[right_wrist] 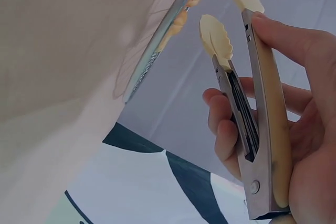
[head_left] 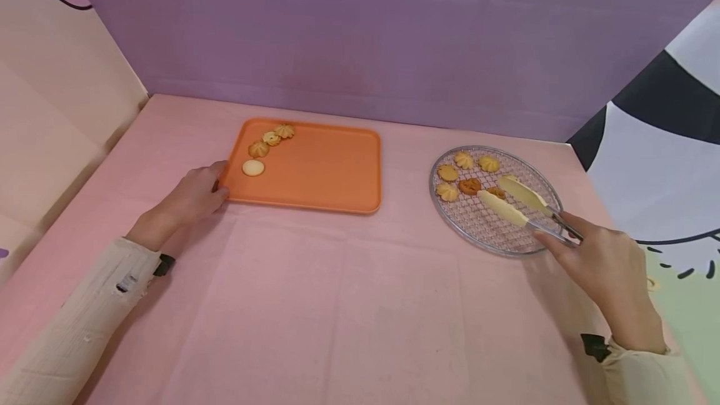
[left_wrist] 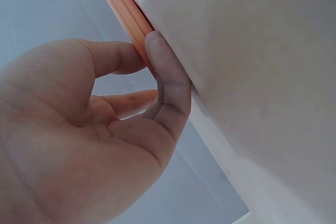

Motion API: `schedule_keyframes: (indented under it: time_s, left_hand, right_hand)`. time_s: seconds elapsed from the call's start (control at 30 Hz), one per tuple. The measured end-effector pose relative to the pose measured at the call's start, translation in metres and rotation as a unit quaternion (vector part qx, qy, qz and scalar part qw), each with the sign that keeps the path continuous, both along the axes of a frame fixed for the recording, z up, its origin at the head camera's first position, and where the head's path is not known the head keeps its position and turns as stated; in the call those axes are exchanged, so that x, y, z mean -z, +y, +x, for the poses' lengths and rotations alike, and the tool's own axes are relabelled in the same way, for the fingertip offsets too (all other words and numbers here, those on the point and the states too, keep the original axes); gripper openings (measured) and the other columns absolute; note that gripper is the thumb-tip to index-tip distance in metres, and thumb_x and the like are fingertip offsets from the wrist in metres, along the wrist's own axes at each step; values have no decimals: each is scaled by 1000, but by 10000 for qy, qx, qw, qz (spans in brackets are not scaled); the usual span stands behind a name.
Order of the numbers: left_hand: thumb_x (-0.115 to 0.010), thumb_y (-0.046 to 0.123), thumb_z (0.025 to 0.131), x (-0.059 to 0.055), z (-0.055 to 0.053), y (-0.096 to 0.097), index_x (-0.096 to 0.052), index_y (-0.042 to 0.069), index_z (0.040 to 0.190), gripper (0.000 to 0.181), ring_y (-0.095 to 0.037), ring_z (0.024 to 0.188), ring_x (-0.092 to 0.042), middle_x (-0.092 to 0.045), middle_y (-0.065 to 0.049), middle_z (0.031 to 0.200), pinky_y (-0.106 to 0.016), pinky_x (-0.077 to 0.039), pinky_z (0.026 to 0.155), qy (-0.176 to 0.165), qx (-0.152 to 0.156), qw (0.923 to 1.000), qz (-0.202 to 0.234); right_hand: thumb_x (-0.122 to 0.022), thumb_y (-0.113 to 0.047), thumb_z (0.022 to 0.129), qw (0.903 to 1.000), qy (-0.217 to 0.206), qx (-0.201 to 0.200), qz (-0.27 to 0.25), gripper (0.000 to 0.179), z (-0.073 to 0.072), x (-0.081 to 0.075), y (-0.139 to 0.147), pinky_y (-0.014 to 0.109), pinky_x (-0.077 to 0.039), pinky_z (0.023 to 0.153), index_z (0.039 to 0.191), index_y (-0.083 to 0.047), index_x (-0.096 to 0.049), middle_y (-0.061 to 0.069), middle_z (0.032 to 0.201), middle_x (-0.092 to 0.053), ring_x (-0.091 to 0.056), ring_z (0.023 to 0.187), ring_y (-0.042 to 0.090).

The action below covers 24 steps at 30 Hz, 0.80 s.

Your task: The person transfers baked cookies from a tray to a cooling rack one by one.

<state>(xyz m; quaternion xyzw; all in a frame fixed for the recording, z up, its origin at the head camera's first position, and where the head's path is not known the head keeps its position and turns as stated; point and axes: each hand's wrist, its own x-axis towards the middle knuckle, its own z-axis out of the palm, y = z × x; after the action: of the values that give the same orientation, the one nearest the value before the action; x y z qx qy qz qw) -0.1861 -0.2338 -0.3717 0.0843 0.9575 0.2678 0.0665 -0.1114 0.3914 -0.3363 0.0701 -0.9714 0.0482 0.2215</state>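
My left hand (head_left: 194,197) pinches the left edge of an orange tray (head_left: 329,170); in the left wrist view thumb and fingers close on the tray's rim (left_wrist: 126,17). On the tray's left part lie several cookies, among them a pale round cookie (head_left: 253,168) and a ridged cookie (head_left: 259,149). My right hand (head_left: 610,261) grips food tongs (right_wrist: 273,124) with cream-coloured tips, spread apart above a round wire rack (head_left: 478,230). Several cookies sit on the rack, including a brown cookie (head_left: 469,186) and a ridged cookie (head_left: 489,163). Another brown cookie (head_left: 497,192) shows between the tong tips, partly hidden.
Both tray and rack rest on a pink-covered table (head_left: 337,305), the tray to the left and the rack to the right. A purple wall (head_left: 382,42) rises behind the table. Patterned panels (head_left: 669,167) border the right side, with a pale wall (head_left: 56,92) on the left.
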Motion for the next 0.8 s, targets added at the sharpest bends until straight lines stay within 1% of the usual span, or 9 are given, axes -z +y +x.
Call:
schedule_keyframes:
  time_s: [0.1, 0.17, 0.23, 0.33, 0.4, 0.53, 0.63, 0.73, 0.8]
  left_hand:
    - [-51, 8, 99, 0, 0, 0, -27, -14, 149, 59, -36, 96, -56, -56, -30, 118, -47, -47, 87, -23, -13, 10000, 0]
    - [-51, 8, 99, 1, 0, -1, -27, -14, 149, 59, -35, 95, -57, -56, -29, 115, -46, -47, 86, -32, -20, 10000, -12]
    - [-50, 8, 99, 2, -1, -1, -27, -14, 149, 59, -35, 95, -57, -56, -29, 115, -46, -47, 86, -49, -26, 10000, -1]
    - [-50, 8, 99, 2, -1, 0, -26, -14, 149, 60, -35, 96, -57, -56, -29, 116, -46, -47, 86, -83, -28, 10000, 13]
    - [-50, 7, 99, 3, -2, 0, -26, -14, 149, 60, -36, 97, -56, -56, -29, 117, -46, -47, 86, -80, -21, 10000, 16]
    - [-50, 7, 98, 2, -1, 0, -26, -15, 149, 60, -36, 97, -56, -56, -28, 112, -46, -46, 86, -26, 18, 10000, -7]
    - [-50, 8, 98, 1, -1, -1, -27, -15, 148, 59, -36, 96, -56, -56, -28, 112, -45, -45, 85, -29, 39, 10000, 4]
    - [-50, 8, 99, 0, -1, -1, -26, -14, 149, 60, -36, 98, -55, -55, -29, 117, -46, -46, 86, -67, 31, 10000, 31]
    - [-50, 8, 99, 0, -1, -2, -26, -14, 149, 60, -37, 100, -55, -54, -30, 121, -47, -46, 88, -81, 25, 10000, 51]
  right_hand:
    - [-83, -40, 75, 9999, 141, -86, 13, 56, 0, -1, -5, 33, -23, 37, 113, 1, -73, 9, 46, -52, -45, 39, 30]
    - [-83, -40, 75, 9997, 214, -130, 20, 56, 1, -1, -8, 34, -23, 37, 113, 0, -73, 10, 47, -53, -47, 40, 33]
    - [-84, -40, 74, 9995, 281, -160, 18, 56, 2, -2, -11, 34, -23, 37, 112, 0, -73, 11, 49, -55, -48, 41, 33]
    - [-84, -40, 73, 9987, 431, -278, 58, 56, 3, -3, -16, 33, -23, 37, 112, -1, -74, 11, 52, -58, -46, 40, 28]
    - [-85, -38, 71, 9973, 604, -417, 98, 57, 4, -4, -19, 33, -22, 37, 112, 0, -74, 10, 54, -59, -43, 39, 23]
    - [-86, -35, 68, 9932, 917, -703, 168, 58, 6, -5, -26, 32, -22, 38, 112, 0, -74, 10, 55, -59, -43, 41, 20]
    - [-86, -35, 67, 9911, 1019, -834, 181, 59, 6, -7, -33, 35, -26, 38, 113, -1, -74, 14, 59, -63, -52, 45, 28]
    - [-86, -36, 67, 9911, 955, -922, 109, 60, 7, -8, -41, 42, -34, 40, 115, -1, -73, 18, 68, -68, -61, 54, 35]
    - [-85, -37, 69, 9924, 823, -916, 85, 61, 7, -8, -47, 46, -39, 43, 117, -1, -72, 20, 73, -70, -64, 60, 37]
